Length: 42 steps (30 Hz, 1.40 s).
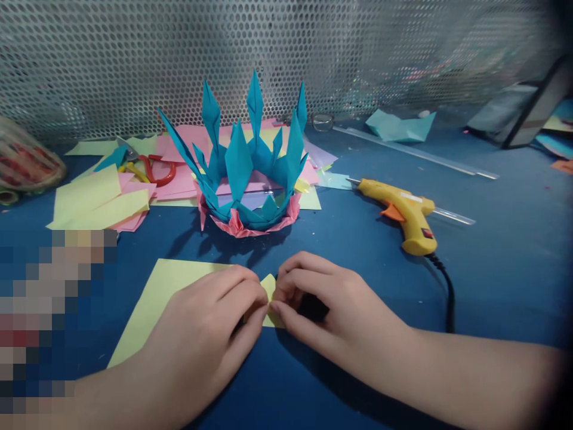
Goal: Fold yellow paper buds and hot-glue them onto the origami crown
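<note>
Between my fingertips is a small yellow paper piece [269,285], its upper tip showing between the two hands. My left hand [219,319] pinches it from the left, thumb against the bent fingers. From the other side my right hand [329,298] pinches it too, and most of the piece is hidden by the fingers. Under my left hand lies a larger pale yellow sheet [154,304], flat on the blue table. Just beyond both hands stands a blue folded-paper crown [239,161] with tall points and a crumpled pink paper band [237,226] round its base.
At the right lies a yellow hot glue gun [409,215] with a clear stick and black cord. Coloured paper sheets [89,197] and red-handled scissors [159,171] lie behind left, near a jar [27,152]. A clear rod [416,152] and a dark-framed upright object [532,107] are farther right.
</note>
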{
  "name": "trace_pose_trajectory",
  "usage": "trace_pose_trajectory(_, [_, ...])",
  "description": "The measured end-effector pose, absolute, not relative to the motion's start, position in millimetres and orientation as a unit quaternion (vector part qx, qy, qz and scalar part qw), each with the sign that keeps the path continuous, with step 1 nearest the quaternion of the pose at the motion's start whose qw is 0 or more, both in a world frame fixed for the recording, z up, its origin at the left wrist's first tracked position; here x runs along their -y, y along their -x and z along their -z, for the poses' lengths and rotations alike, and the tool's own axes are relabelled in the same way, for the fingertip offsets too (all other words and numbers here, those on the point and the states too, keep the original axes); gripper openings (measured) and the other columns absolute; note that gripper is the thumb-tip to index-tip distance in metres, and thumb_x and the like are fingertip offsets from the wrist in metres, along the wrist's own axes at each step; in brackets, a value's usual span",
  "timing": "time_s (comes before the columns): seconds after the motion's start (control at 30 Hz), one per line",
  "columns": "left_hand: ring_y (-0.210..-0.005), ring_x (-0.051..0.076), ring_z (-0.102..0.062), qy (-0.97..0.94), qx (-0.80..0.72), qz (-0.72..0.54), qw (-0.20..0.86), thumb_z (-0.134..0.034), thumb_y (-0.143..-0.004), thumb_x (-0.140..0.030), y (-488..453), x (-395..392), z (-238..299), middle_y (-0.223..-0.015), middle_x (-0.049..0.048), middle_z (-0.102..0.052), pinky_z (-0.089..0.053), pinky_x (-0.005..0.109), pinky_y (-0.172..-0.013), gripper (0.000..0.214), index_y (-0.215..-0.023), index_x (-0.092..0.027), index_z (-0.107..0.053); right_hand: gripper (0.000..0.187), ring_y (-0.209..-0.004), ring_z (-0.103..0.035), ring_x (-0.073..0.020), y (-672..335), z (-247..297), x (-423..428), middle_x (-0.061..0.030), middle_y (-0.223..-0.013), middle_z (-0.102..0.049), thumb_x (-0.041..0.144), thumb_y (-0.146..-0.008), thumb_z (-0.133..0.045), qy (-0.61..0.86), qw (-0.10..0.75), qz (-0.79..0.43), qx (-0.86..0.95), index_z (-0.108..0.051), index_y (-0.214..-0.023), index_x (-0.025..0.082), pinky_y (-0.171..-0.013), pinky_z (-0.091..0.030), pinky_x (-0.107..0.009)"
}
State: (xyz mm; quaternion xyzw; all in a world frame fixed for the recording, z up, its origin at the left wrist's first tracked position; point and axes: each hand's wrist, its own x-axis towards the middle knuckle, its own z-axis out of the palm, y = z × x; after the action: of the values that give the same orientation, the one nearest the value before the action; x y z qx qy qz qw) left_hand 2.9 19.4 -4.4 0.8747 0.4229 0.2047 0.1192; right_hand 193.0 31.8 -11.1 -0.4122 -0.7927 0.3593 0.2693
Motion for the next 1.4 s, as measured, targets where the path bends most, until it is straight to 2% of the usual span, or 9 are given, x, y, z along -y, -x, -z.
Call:
trace_pose_trajectory(0.27, [-0.077,0.019,-0.074,-0.937,-0.253,-0.196,-0.139,-0.027,-0.094,0.001,4,-11,1,-0.087,0.0093,-0.079,-0.059,0.026,-0.072,0.048,-0.088,-0.009,-0.073,0.012,-0.062,-0.058,-0.0082,-192,11,-35,-0.0022,-0.082,-0.058,0.007,-0.082,-0.060,0.419,0.256,-0.378,0.785,-0.060,-0.073,0.015,-0.058,-0.051,-0.019])
trace_pose_trajectory(0.43, [-0.080,0.023,-0.075,-0.947,-0.224,-0.154,-0.170,-0.027,-0.093,0.007,1,-7,-3,-0.093,0.0089,-0.079,-0.059,0.031,-0.072,0.052,-0.085,-0.010,-0.075,0.015,-0.066,-0.058,-0.0084,-198,8,-44,-0.0029,-0.084,-0.060,0.007,-0.086,-0.057,0.390,0.233,-0.368,0.812,-0.063,-0.075,0.014,-0.063,-0.052,-0.019])
trace_pose_trajectory(0.53, [-0.079,0.024,-0.075,-0.949,-0.223,-0.166,-0.150,-0.033,-0.096,0.001,1,-8,0,-0.092,0.0104,-0.079,-0.059,0.033,-0.071,0.044,-0.085,-0.009,-0.075,0.003,-0.068,-0.061,-0.0068,-207,6,-53,-0.0038,-0.092,-0.059,0.012,-0.087,-0.063,0.322,0.198,-0.423,0.824,-0.066,-0.087,0.013,-0.067,-0.054,-0.018])
trace_pose_trajectory(0.67, [-0.084,0.026,-0.073,-0.948,-0.231,-0.188,-0.111,-0.039,-0.098,-0.005,6,-12,6,-0.096,0.0140,-0.078,-0.059,0.036,-0.076,0.033,-0.098,-0.004,-0.072,0.034,-0.074,-0.060,-0.0090,-215,9,-62,-0.0059,-0.098,-0.059,0.030,-0.076,-0.079,0.252,0.184,-0.405,0.859,-0.066,-0.102,0.012,-0.068,-0.054,-0.017])
trace_pose_trajectory(0.83, [-0.089,0.024,-0.071,-0.933,-0.268,-0.236,-0.038,-0.045,-0.098,-0.013,11,-14,14,-0.096,0.0134,-0.076,-0.056,0.037,-0.088,0.027,-0.100,-0.004,-0.070,0.010,-0.082,-0.063,-0.0158,-213,18,-61,-0.0114,-0.090,-0.068,0.017,-0.088,-0.064,0.151,0.264,-0.245,0.920,-0.066,-0.092,0.008,-0.076,-0.054,-0.024])
trace_pose_trajectory(0.93, [-0.096,0.022,-0.069,-0.921,-0.294,-0.255,-0.012,-0.049,-0.097,-0.019,14,-13,18,-0.103,0.0121,-0.075,-0.051,0.033,-0.097,0.024,-0.107,-0.005,-0.067,0.012,-0.079,-0.063,-0.0176,-213,21,-61,-0.0118,-0.085,-0.071,0.015,-0.092,-0.057,0.125,0.278,-0.163,0.938,-0.066,-0.087,0.009,-0.073,-0.054,-0.027])
trace_pose_trajectory(1.1, [-0.106,0.016,-0.064,-0.913,-0.313,-0.260,0.030,-0.053,-0.095,-0.015,17,-12,22,-0.112,0.0090,-0.071,-0.042,0.026,-0.106,0.027,-0.121,-0.010,-0.060,0.012,-0.076,-0.064,-0.0143,-211,20,-58,-0.0098,-0.084,-0.070,0.015,-0.094,-0.054,0.174,0.313,-0.198,0.912,-0.062,-0.087,0.013,-0.072,-0.054,-0.022])
trace_pose_trajectory(1.3, [-0.079,0.007,-0.068,-0.824,-0.399,-0.320,0.243,-0.059,-0.087,-0.011,11,-17,10,-0.088,-0.0061,-0.073,-0.049,0.011,-0.076,0.019,-0.094,-0.026,-0.069,0.005,-0.072,-0.065,-0.0092,-210,11,-50,-0.0038,-0.082,-0.070,0.018,-0.089,-0.065,0.238,0.343,-0.346,0.840,-0.064,-0.090,0.014,-0.069,-0.053,-0.014])
trace_pose_trajectory(1.4, [-0.071,0.007,-0.068,-0.773,-0.457,-0.323,0.299,-0.062,-0.082,-0.013,4,-17,2,-0.076,-0.0080,-0.074,-0.049,0.010,-0.067,0.017,-0.077,-0.026,-0.072,0.036,-0.070,-0.065,-0.0090,-207,9,-45,-0.0012,-0.083,-0.072,0.025,-0.070,-0.084,0.271,0.377,-0.405,0.788,-0.066,-0.099,0.015,-0.069,-0.054,-0.013])
